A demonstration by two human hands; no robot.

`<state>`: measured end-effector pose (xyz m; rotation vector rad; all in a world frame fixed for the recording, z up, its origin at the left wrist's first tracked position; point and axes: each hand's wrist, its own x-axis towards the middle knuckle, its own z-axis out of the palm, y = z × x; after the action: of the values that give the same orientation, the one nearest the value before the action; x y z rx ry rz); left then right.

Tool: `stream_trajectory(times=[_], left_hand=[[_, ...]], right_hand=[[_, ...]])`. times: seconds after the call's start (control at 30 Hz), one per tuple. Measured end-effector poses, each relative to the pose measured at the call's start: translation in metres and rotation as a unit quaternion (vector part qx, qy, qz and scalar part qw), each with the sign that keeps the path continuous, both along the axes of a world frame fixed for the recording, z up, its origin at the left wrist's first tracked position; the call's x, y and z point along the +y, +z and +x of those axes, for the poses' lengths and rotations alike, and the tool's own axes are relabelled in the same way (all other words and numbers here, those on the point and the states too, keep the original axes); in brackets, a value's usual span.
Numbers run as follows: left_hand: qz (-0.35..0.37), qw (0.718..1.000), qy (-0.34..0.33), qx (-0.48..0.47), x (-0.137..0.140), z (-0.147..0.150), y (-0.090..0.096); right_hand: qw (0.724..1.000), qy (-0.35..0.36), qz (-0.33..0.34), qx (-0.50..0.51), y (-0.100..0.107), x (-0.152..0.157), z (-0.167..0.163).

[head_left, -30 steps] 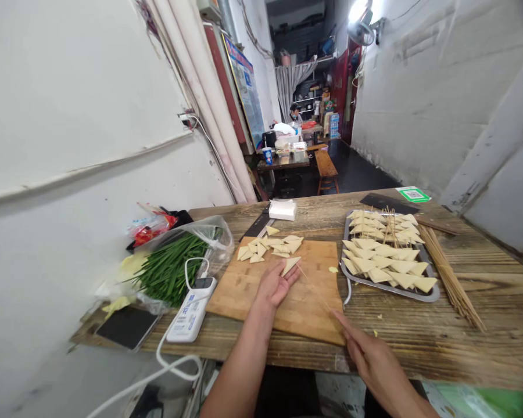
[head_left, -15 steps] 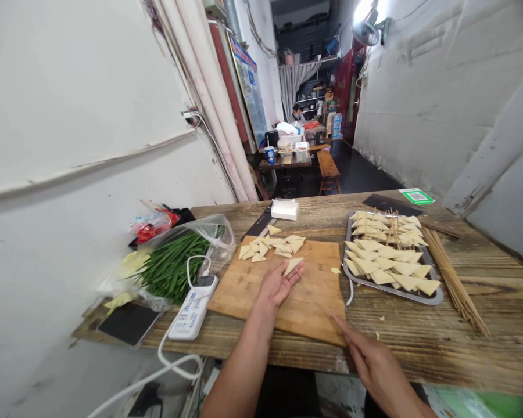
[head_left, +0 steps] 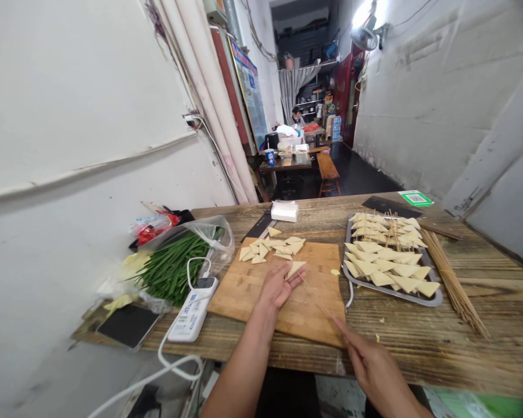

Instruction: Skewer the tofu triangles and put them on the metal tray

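Note:
My left hand [head_left: 281,284] is above the wooden cutting board [head_left: 318,290], its fingers holding a pale yellow tofu triangle [head_left: 295,269]. A thin wooden skewer [head_left: 325,309] runs from that triangle down to my right hand [head_left: 366,354], whose fingers are pinched on its lower end near the board's front right corner. Whether the skewer tip has pierced the triangle is too small to tell. Several loose tofu triangles [head_left: 255,251] lie on the far part of the board. To the right, a metal tray [head_left: 433,297] bears rows of skewered triangles [head_left: 387,267].
A bundle of skewers [head_left: 457,284] lies right of the tray. Left of the board are a white power bank [head_left: 194,310] with a cable and a bag of green chives [head_left: 174,261]. A tissue pack [head_left: 285,211] is behind the board. A person [head_left: 297,115] sits far back.
My left hand and the tofu triangle have shifted very slightly, and the triangle's angle has turned a little. My right hand stays nearly in place with the skewer.

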<state>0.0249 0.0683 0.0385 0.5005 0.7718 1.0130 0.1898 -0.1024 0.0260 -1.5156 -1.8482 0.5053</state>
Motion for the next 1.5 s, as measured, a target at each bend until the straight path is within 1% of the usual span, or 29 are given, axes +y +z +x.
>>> stream_trajectory(times=[0.13,0.3,0.53,0.77,0.97,1.2,1.33,1.5], left_hand=[[0.007,1.000,-0.016,-0.001,0.000,0.000,0.000],[0.010,0.999,-0.036,0.002,0.000,-0.001,-0.002],[0.017,0.998,-0.064,0.013,-0.002,0.000,0.002],[0.009,0.997,-0.066,-0.039,-0.003,0.003,0.001],[0.026,0.998,-0.062,-0.021,-0.005,0.003,0.002],[0.045,0.996,-0.073,0.000,-0.007,0.004,0.003],[0.055,0.994,-0.092,0.006,-0.009,0.005,0.005],[0.049,0.993,-0.102,0.014,-0.012,0.007,0.007]], right_hand=[[1.000,0.001,-0.012,-0.011,-0.001,0.001,0.000],[1.000,0.001,-0.020,0.008,0.001,0.003,0.002],[0.999,-0.003,-0.032,0.000,0.003,0.005,0.002],[0.999,0.003,-0.034,0.016,0.001,0.007,0.007],[0.998,0.028,-0.037,0.038,-0.001,0.008,0.014],[0.997,0.024,-0.063,0.047,-0.001,0.009,0.019],[0.997,0.022,-0.065,0.046,0.001,0.009,0.016],[0.997,0.013,-0.064,0.046,0.001,0.011,0.014]])
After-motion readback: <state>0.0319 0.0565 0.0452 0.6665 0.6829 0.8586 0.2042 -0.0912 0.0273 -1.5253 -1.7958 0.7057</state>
